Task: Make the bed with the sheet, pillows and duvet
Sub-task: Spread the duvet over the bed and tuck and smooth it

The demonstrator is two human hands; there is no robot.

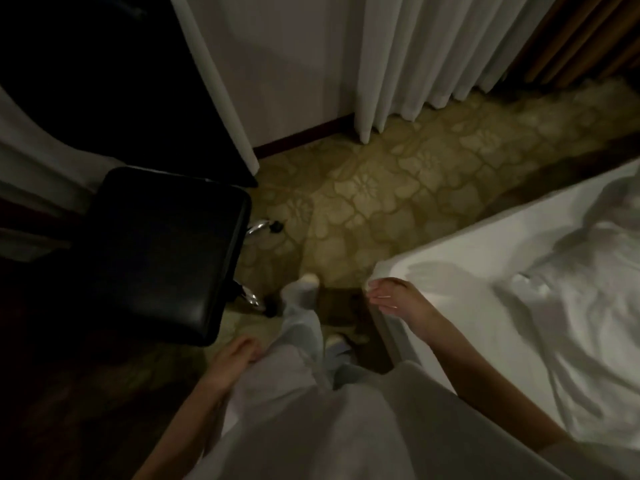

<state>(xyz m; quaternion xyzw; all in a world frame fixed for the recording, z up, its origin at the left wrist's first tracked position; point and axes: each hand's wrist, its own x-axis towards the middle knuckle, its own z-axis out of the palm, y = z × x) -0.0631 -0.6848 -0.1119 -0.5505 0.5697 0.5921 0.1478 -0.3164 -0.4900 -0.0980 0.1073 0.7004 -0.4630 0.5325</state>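
A white sheet [460, 244] covers the bed at the right, pulled flat near the corner and crumpled further right. At that near corner of the bed, my right hand [398, 301] pinches the sheet's edge with curled fingers. My left hand [235, 355] hangs beside my left leg with fingers loosely curled and holds nothing. A rumpled white pillow or duvet [588, 306] lies on the bed at the far right; which it is I cannot tell.
A black padded chair [162, 251] on chrome legs stands close at my left. Patterned carpet [381, 202] runs ahead between chair and bed. White curtains [415, 57] hang at the back, with a dark panel at the far left.
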